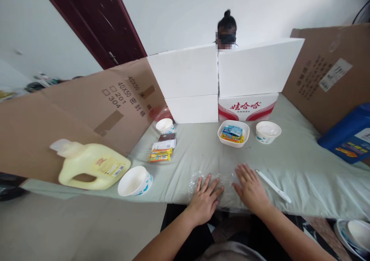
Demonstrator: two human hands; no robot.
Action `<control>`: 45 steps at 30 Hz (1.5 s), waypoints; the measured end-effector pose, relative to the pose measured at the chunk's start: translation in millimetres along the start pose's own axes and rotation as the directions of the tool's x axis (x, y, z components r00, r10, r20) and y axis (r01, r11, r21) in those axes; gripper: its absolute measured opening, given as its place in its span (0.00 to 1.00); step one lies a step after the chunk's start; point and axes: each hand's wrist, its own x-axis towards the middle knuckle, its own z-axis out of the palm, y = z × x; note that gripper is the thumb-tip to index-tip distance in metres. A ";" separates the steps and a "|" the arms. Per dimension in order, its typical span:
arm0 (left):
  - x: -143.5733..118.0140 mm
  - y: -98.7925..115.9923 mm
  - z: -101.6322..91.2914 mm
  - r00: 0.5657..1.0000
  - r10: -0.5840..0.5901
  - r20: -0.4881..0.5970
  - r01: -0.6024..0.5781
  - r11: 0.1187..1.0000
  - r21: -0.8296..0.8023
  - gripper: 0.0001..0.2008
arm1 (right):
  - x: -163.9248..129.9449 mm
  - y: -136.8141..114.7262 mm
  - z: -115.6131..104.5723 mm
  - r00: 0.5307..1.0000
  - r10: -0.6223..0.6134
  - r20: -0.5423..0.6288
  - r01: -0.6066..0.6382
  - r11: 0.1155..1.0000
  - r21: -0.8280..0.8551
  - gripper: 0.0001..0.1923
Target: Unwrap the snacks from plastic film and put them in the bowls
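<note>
Here both hands lie flat, fingers spread, gripping nothing: left hand and right hand press clear film on the cloth's near edge, white stick just beside.

Bright, even daylight all over, soft and diffuse, with only faint shadows under the bowls and hands; the white boxes run close to blown out; wide-angle bending tilts the door frame and cardboard at the edges, and the corners go soft while the middle is sharp
</note>
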 end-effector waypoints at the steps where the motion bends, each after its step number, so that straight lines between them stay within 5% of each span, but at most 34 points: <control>1: 0.7 -0.5 -0.6 1.000 -0.001 0.005 0.001 1.000 -0.007 0.31 | -2.0 -4.6 -1.0 0.994 -0.109 0.032 0.108 0.993 0.043 0.28; 4: -3.2 -7.5 -1.4 1.000 0.002 -0.004 -0.002 0.999 -0.035 0.32 | -12.8 -13.9 -0.3 0.920 -0.356 0.164 0.324 0.926 0.194 0.37; 8: -29.4 -29.8 1.7 0.998 -0.014 -0.054 0.010 0.998 -0.069 0.42 | -36.5 4.9 -4.4 0.901 -0.339 0.269 0.278 0.930 0.240 0.49; 12: -59.9 -48.4 1.9 0.988 -0.005 -0.153 -0.010 0.995 -0.098 0.22 | -63.1 36.9 -18.9 0.901 -0.331 0.280 0.266 0.932 0.246 0.40; 15: -65.0 -51.1 -4.3 0.974 -0.003 -0.226 -0.029 0.990 -0.140 0.11 | -74.6 48.4 -28.2 0.944 -0.272 0.188 0.218 0.939 0.266 0.25; 19: -50.0 -47.4 -10.1 0.954 -0.098 -0.285 0.041 0.979 -0.197 0.10 | -68.9 48.3 -34.5 0.986 -0.151 0.067 0.113 0.914 0.390 0.11; 23: -31.6 -44.3 -3.7 0.867 -0.311 -0.390 0.248 0.947 -0.204 0.11 | -50.3 45.9 -31.9 0.996 0.071 0.051 -0.086 0.887 0.454 0.13; 28: -20.0 -39.2 3.4 0.798 -0.455 -0.396 0.417 0.890 -0.182 0.07 | -31.9 43.8 -20.5 0.959 0.269 0.094 -0.285 0.909 0.304 0.15; 30: -16.7 -38.3 2.8 0.778 -0.487 -0.397 0.448 0.873 -0.193 0.04 | -26.6 40.8 -17.3 0.953 0.283 0.105 -0.300 0.930 0.213 0.14; 33: -10.1 -39.4 -1.0 0.766 -0.541 -0.347 0.496 0.841 -0.215 0.18 | -19.7 34.8 -17.1 0.941 0.308 0.136 -0.320 0.945 0.072 0.16; 39: 20.3 -52.0 -18.6 0.829 -0.555 -0.071 0.515 0.806 -0.291 0.07 | 4.8 36.7 -29.0 0.933 0.256 0.253 -0.267 0.964 0.010 0.08; 45: 76.7 -75.1 -33.0 0.752 -0.648 -0.120 0.614 0.755 -0.233 0.05 | 52.3 54.3 -29.5 0.925 0.318 0.208 -0.343 0.935 0.092 0.11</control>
